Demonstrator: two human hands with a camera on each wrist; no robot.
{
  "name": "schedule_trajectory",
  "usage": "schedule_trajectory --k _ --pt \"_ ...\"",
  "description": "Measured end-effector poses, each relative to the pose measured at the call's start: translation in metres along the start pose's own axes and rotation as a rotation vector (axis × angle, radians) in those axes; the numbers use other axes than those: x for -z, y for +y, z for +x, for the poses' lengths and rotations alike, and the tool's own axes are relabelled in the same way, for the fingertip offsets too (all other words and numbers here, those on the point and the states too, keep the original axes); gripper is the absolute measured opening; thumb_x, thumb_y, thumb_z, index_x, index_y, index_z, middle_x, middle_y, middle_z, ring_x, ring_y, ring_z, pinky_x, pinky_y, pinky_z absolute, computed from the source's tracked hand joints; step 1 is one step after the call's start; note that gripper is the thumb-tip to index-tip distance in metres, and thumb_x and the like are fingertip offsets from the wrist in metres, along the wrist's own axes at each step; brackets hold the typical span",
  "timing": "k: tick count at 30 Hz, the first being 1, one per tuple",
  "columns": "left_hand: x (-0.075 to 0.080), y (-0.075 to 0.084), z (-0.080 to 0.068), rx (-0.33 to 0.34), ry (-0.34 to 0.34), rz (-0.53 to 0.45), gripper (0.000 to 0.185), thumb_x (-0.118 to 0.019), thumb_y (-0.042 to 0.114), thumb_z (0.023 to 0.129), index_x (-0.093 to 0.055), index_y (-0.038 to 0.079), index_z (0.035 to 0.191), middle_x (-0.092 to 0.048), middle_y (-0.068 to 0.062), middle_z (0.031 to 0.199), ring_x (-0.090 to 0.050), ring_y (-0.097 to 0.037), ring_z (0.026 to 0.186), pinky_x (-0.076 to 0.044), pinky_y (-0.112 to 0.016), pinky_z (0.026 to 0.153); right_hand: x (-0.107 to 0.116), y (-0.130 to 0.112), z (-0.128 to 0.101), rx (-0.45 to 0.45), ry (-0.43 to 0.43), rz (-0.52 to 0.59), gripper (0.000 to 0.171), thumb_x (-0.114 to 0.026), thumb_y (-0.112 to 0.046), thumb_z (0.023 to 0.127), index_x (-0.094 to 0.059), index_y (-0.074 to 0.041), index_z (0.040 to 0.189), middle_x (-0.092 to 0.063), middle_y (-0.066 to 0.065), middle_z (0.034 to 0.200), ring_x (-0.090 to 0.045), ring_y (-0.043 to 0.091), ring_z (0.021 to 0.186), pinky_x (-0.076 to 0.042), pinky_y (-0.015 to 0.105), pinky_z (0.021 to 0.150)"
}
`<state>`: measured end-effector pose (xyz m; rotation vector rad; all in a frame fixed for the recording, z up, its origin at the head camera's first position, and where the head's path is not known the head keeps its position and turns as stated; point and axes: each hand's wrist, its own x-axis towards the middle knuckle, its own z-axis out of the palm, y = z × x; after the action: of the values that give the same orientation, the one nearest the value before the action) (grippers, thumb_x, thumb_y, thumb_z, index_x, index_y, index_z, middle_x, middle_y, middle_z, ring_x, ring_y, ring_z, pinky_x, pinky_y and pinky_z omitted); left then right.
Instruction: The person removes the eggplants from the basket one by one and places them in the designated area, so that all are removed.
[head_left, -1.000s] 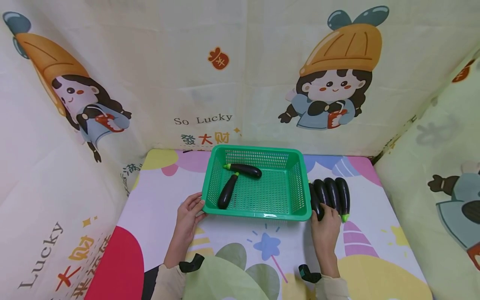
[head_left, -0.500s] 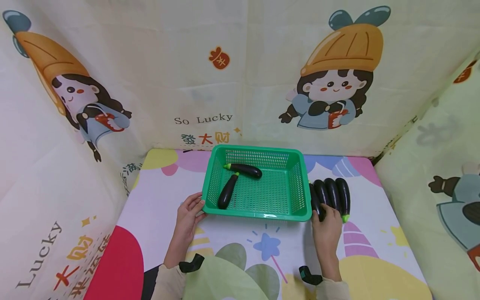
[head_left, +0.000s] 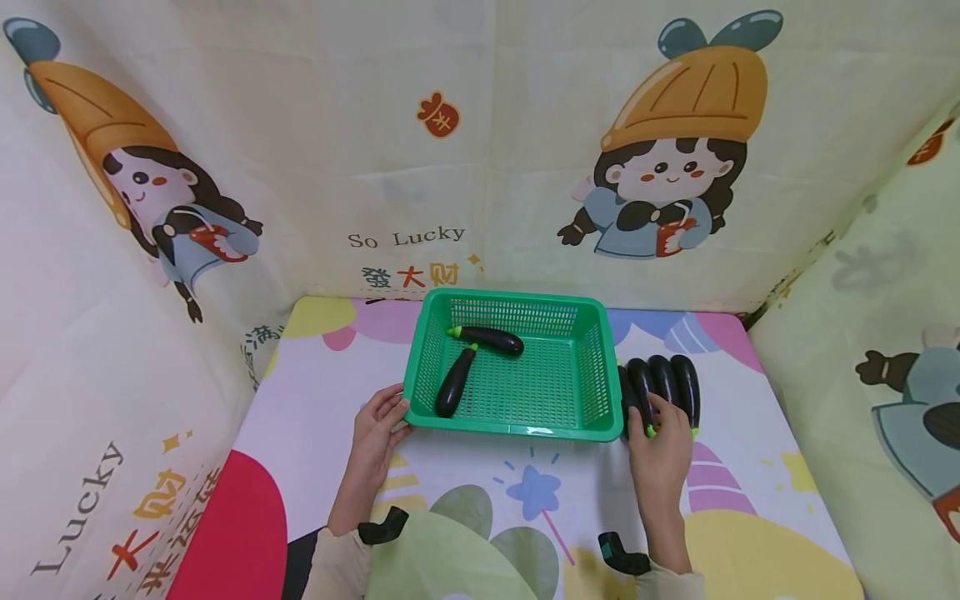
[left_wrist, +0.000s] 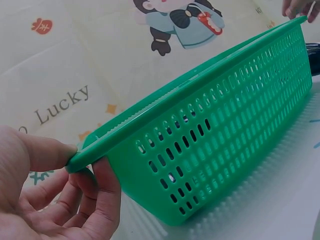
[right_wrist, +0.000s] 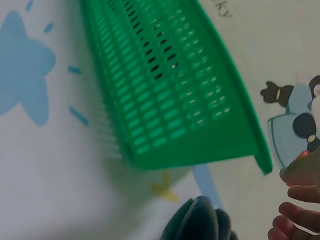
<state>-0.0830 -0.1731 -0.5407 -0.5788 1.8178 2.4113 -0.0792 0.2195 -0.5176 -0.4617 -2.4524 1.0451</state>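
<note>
A green plastic basket [head_left: 517, 432] holds two dark eggplants, one [head_left: 491, 340] lying crosswise at the back and another [head_left: 453, 387] slanting along the left side. My left hand [head_left: 378, 429] pinches the basket's left front corner; the left wrist view shows the thumb over the rim [left_wrist: 82, 157] and fingers beneath it. To the right of the basket, several eggplants [head_left: 663, 379] lie side by side in a row. Over their near ends is my right hand [head_left: 660, 454], thumb and fingers parted. In the right wrist view its fingers [right_wrist: 295, 215] show apart from the eggplants [right_wrist: 200, 220], gripping nothing.
A cartoon-print cloth [head_left: 540, 525] covers the table. Printed fabric walls [head_left: 517, 208] stand behind it and on both sides. The basket's back edge comes close to the rear wall. A black strap piece [head_left: 622, 554] sits at the right wrist.
My right hand has shifted slightly right over the eggplants, uncovering the near green tip of one of them. The left hand and basket have stayed in place.
</note>
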Motion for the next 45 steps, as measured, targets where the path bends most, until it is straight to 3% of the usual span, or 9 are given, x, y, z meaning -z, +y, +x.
schedule_trajectory --k 2,7,11,17,25,30,37,45 --pt "0.000 0.000 0.000 0.002 0.000 -0.001 0.042 -0.063 0.011 0.105 -0.053 0.004 0.144 -0.068 -0.001 0.119 -0.071 -0.009 0.090 -0.062 -0.027 0.078 0.001 -0.007 -0.001 -0.003 -0.002 0.014 0.035 -0.071 -0.011 0.099 -0.066 0.002 0.131 -0.064 0.025 0.132 -0.063 0.038 0.108 -0.054 0.041 0.089" --pt "0.001 -0.001 -0.001 0.003 0.000 -0.004 0.041 -0.063 0.011 0.105 -0.053 0.003 0.144 -0.068 -0.003 0.120 -0.071 -0.008 0.090 -0.061 -0.027 0.078 0.003 -0.022 -0.004 0.010 -0.019 0.095 0.036 -0.071 -0.010 0.099 -0.067 0.000 0.133 -0.067 0.022 0.126 -0.064 0.033 0.103 -0.041 0.010 0.082" --pt "0.001 -0.002 -0.001 -0.011 -0.005 0.003 0.044 -0.064 0.013 0.105 -0.051 0.001 0.146 -0.069 -0.001 0.118 -0.070 -0.008 0.089 -0.061 -0.026 0.078 0.003 -0.029 -0.003 -0.015 -0.105 0.233 0.035 -0.070 -0.014 0.101 -0.067 -0.004 0.134 -0.070 0.018 0.122 -0.063 0.017 0.101 -0.043 0.000 0.083" --pt "0.002 -0.003 -0.001 -0.016 -0.007 -0.004 0.045 -0.063 0.013 0.105 -0.051 0.001 0.146 -0.069 0.000 0.118 -0.071 -0.008 0.090 -0.062 -0.026 0.078 0.005 -0.044 0.002 -0.145 -0.340 0.449 0.039 -0.066 -0.020 0.104 -0.062 -0.007 0.140 -0.066 0.014 0.136 -0.062 -0.001 0.107 -0.050 0.004 0.087" --pt "0.002 -0.002 -0.001 -0.016 -0.016 0.003 0.046 -0.064 0.014 0.105 -0.051 0.001 0.146 -0.068 -0.003 0.121 -0.071 -0.008 0.093 -0.062 -0.027 0.079 -0.010 -0.065 0.007 -0.200 -0.560 0.498 0.044 -0.064 -0.018 0.105 -0.054 -0.009 0.148 -0.060 0.015 0.146 -0.061 -0.001 0.111 -0.050 0.009 0.091" --pt "0.003 -0.003 -0.001 -0.023 -0.023 -0.004 0.047 -0.064 0.014 0.105 -0.049 0.000 0.147 -0.069 -0.002 0.119 -0.071 -0.009 0.094 -0.062 -0.027 0.079 -0.032 -0.075 0.005 -0.179 -0.627 0.525 0.044 -0.066 -0.015 0.104 -0.056 -0.007 0.145 -0.062 0.016 0.143 -0.065 0.014 0.118 -0.054 0.016 0.094" --pt "0.002 -0.003 0.001 -0.027 -0.022 0.003 0.047 -0.064 0.015 0.105 -0.049 0.000 0.147 -0.069 0.003 0.115 -0.071 -0.007 0.096 -0.062 -0.028 0.081 -0.059 -0.092 0.002 -0.165 -0.685 0.528 0.044 -0.065 -0.016 0.104 -0.056 -0.003 0.145 -0.063 0.021 0.140 -0.066 0.034 0.122 -0.056 0.048 0.105" --pt "0.003 -0.001 0.002 -0.011 -0.025 -0.007 0.041 -0.062 0.012 0.105 -0.052 0.004 0.145 -0.068 0.002 0.116 -0.070 -0.008 0.091 -0.063 -0.034 0.085 -0.082 -0.109 -0.005 -0.213 -0.753 0.524 0.047 -0.066 -0.017 0.103 -0.055 -0.001 0.145 -0.063 0.023 0.137 -0.065 0.039 0.123 -0.054 0.055 0.106"
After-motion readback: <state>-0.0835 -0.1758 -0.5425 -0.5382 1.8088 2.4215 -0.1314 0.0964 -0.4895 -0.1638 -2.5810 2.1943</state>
